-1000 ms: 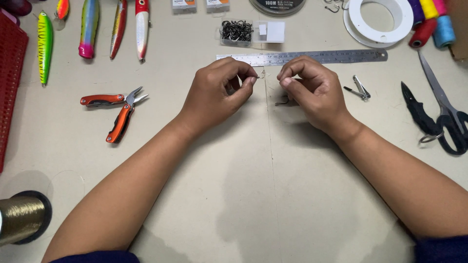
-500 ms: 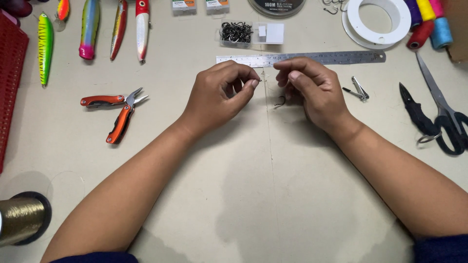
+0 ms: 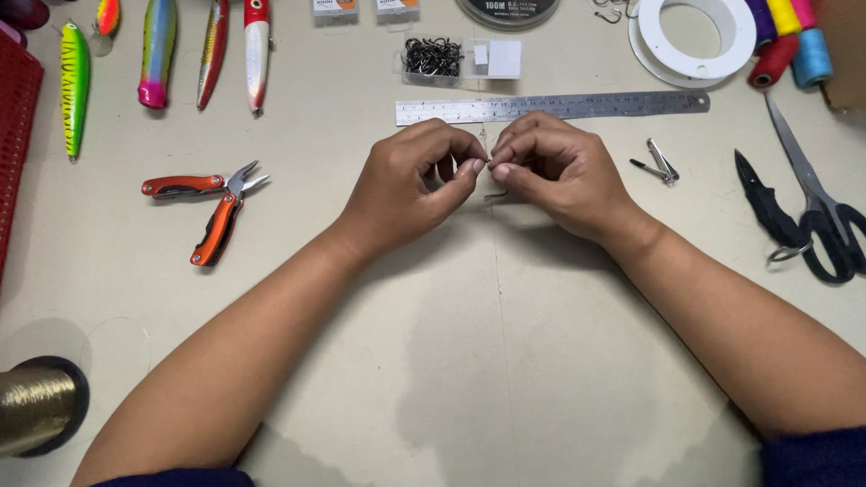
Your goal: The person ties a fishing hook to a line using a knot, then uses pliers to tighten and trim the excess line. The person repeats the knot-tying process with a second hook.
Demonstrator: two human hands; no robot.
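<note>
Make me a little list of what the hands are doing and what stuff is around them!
left hand: fingertips pinched, meeting the right hand
right hand: fingertips pinched at the same spot
fish hook: small, dark, just below the fingertips
steel ruler: lying beyond the hands
orange pliers: open, to the left
nail clipper: to the right
black scissors: far right

Tackle-making workbench: surface [image 3: 451, 379] carries fishing lures [image 3: 158, 50], box of hooks [image 3: 431, 58], line spool [image 3: 695, 32], steel ruler [image 3: 550, 107], pliers [image 3: 212, 203], scissors [image 3: 812, 203].
</note>
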